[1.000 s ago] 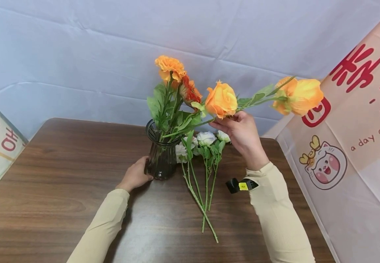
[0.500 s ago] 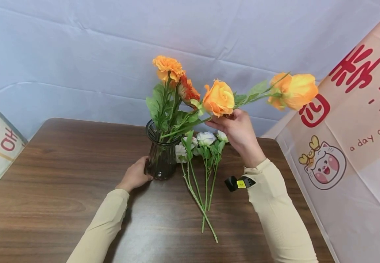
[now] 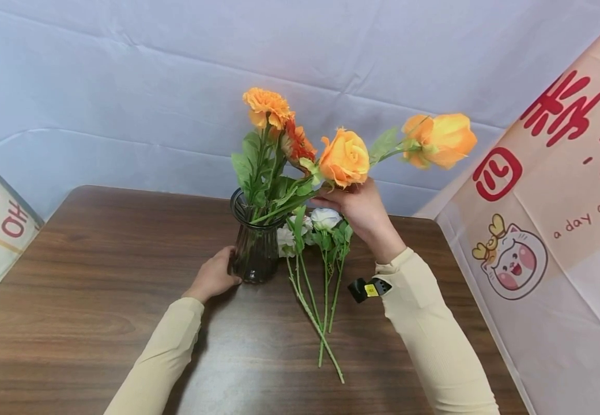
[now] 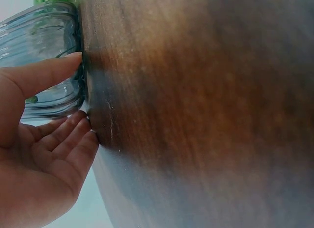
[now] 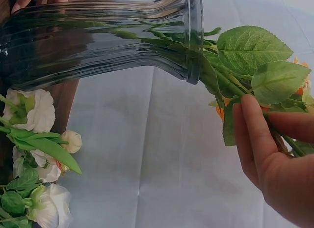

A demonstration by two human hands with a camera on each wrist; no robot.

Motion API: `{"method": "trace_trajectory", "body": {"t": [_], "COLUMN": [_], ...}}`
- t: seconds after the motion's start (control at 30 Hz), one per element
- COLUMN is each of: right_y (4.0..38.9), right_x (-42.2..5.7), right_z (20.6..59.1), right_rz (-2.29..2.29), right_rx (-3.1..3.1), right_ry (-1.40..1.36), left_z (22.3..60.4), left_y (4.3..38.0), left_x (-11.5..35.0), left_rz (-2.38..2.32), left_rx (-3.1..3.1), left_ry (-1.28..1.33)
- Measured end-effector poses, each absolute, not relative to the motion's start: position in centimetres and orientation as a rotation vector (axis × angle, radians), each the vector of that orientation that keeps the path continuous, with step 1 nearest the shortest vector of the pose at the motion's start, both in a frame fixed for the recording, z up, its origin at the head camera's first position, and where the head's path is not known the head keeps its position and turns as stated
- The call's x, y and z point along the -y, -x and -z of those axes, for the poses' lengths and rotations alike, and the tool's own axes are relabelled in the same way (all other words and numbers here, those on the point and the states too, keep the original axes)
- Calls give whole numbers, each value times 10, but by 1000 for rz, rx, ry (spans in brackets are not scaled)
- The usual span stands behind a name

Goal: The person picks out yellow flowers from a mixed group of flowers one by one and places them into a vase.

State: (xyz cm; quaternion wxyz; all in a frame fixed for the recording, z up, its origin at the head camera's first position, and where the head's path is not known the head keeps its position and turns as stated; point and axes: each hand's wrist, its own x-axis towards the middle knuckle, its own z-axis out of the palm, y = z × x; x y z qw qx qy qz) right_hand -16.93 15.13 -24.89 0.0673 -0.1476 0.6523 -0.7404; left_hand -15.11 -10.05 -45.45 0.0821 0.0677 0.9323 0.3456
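A dark ribbed glass vase [image 3: 256, 253] stands upright on the table, holding an orange carnation-like bloom [image 3: 267, 108] and a red-orange flower [image 3: 300, 144]. My left hand [image 3: 214, 275] grips its base, thumb in front and fingers round the side, as the left wrist view shows. My right hand [image 3: 362, 207] pinches a green stem [image 5: 229, 85] just beyond the vase mouth; the stem runs into the vase. Close by the hand are an orange rose [image 3: 344, 159] and, farther right, a yellow-orange rose [image 3: 440, 141]. Part of the right hand's fingers hides behind the nearer rose.
Several white roses [image 3: 325, 219] lie on the brown wooden table [image 3: 123, 288] right of the vase, their stems toward the front. A pale cloth [image 3: 175, 86] hangs behind, and a printed sheet [image 3: 564, 230] stands on the right.
My right hand has moved left toward the vase, and the yellow-orange rose has shifted left with it. The left hand and vase have stayed in place.
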Motion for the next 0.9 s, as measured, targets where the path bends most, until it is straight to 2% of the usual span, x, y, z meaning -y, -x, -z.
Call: {"method": "trace_trajectory", "body": {"t": [0.9], "right_y": [172], "right_x": [-136], "right_z": [257], "right_rz": [2027], "right_rx": [-2088], "right_ry": [416], "left_z": [453], "left_y": [151], "left_x": [100], "left_rz": [-1038], "left_rx": [-2776], "left_ry": [-203]}}
